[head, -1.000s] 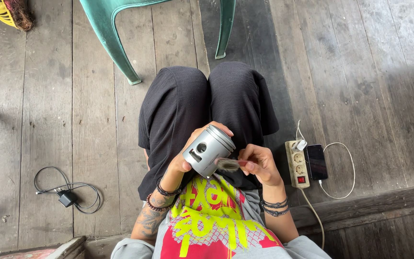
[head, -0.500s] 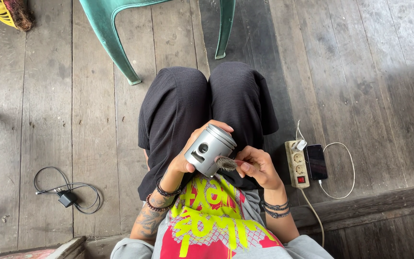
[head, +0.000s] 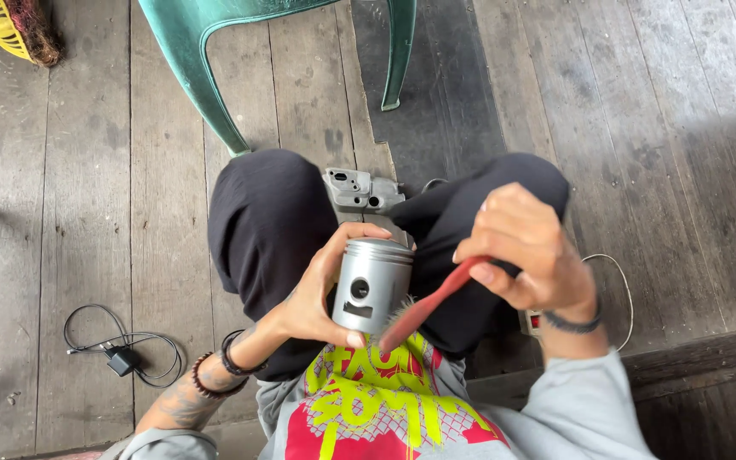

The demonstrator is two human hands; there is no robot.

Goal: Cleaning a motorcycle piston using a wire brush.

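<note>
While seated over a plank floor: knees apart, both hands raised above lap.
Left hand (head: 313, 298): wrapped around grey metal piston (head: 372, 284), thumb at lower skirt, fingers over crown edge.
Piston: upright, above lap, between knees.
Right hand (head: 526, 251): clenched on red brush handle (head: 428, 305), bristle end just beside piston skirt.
Floor: grey metal casting (head: 359, 189) between knees; green plastic chair (head: 215, 51) beyond; black charger cable (head: 121, 349) at left.

I see soft even daylight, brighter wash on floorboards (head: 709, 128) toward 2 o'clock; faint shadows only. Piston (head: 371, 284) sharp, mild sheen (no hard glare). Slight wide-angle stretch at edges.
</note>
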